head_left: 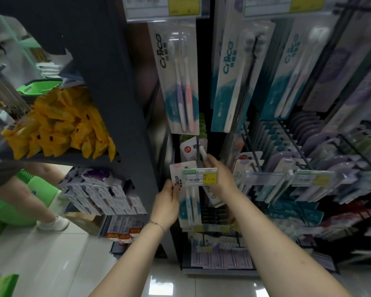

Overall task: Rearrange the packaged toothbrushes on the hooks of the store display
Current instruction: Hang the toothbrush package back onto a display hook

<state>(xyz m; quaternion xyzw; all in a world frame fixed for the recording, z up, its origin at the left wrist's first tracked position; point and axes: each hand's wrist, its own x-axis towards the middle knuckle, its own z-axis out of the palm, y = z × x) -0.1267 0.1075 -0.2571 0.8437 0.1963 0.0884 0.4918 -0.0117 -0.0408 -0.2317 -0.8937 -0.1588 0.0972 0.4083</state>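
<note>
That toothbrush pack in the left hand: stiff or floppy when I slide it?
Probably stiff: the toothbrush pack is flat card with a blister and looks straight though the left hand pinches only its edge. Likely light; its glossy front may slip.

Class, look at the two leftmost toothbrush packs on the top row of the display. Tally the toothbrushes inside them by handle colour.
purple toothbrush: 1
pink toothbrush: 1
white toothbrush: 1
black toothbrush: 1
Total: 4
</note>
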